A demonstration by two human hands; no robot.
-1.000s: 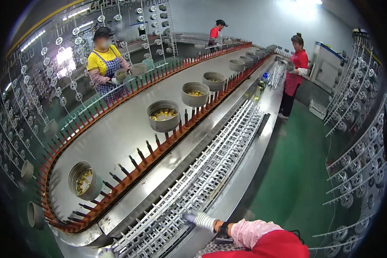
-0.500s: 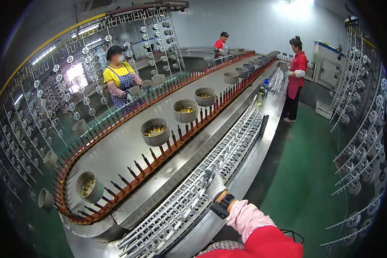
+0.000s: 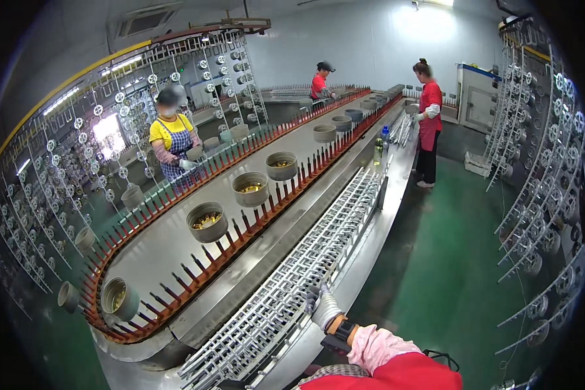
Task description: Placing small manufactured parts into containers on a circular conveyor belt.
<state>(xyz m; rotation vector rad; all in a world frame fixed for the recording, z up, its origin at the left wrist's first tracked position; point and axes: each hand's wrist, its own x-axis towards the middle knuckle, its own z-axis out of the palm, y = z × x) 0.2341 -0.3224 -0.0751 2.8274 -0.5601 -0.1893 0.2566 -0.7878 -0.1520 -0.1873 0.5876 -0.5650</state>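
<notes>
My right hand (image 3: 323,311), in a pale glove with grey fingertips, is at the near outer edge of a long stack of silver metal racks (image 3: 279,292). Its fingers bend around the rods at that edge; their tips are partly hidden. A dark band circles the wrist below a pink cuff and red sleeve. Thin rods with short cross-pegs make up the racks, which lie lengthwise on a steel bench (image 3: 364,276). My left hand is out of the picture.
Beyond the bench, a looped conveyor (image 3: 156,237) carries upright red-and-black spindles. Round grey tubs (image 3: 207,222), several with gold-coloured parts, stand on its inner deck. Three co-workers (image 3: 429,120) work around it. Hanging racks of silver wheels (image 3: 539,208) line the right; more hang left. Bottles (image 3: 385,135) stand farther along.
My right hand has moved from on top of the racks to their outer edge. My view has shifted a little. The co-worker in yellow has lowered a tub and moved the hands.
</notes>
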